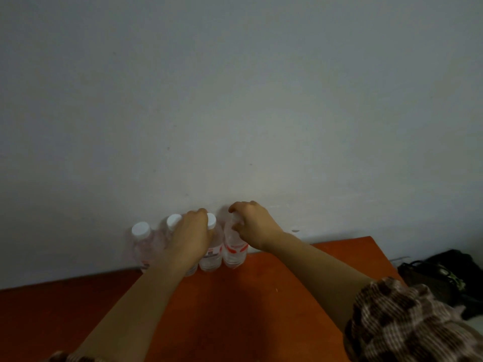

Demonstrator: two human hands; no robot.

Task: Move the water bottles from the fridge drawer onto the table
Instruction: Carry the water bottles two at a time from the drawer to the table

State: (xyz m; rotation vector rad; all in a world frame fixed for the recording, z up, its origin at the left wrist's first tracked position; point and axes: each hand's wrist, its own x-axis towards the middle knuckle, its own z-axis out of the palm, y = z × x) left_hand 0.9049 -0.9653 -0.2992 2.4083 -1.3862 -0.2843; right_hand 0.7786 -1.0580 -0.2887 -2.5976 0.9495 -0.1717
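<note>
Four water bottles (142,241) stand upright in a row along the far edge of the surface (235,309), against the wall (235,100). The left grip (192,239) clasps the third bottle (211,256) from the left. The right grip (252,223) clasps the top of the rightmost bottle (234,253).

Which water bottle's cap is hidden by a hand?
Rightmost water bottle: right hand grips its top. Left hand holds the third bottle below its white cap; the other two caps show.

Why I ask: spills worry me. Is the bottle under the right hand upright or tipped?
Upright: the rightmost water bottle stands on its base on the table; the right hand grips its top.
</note>
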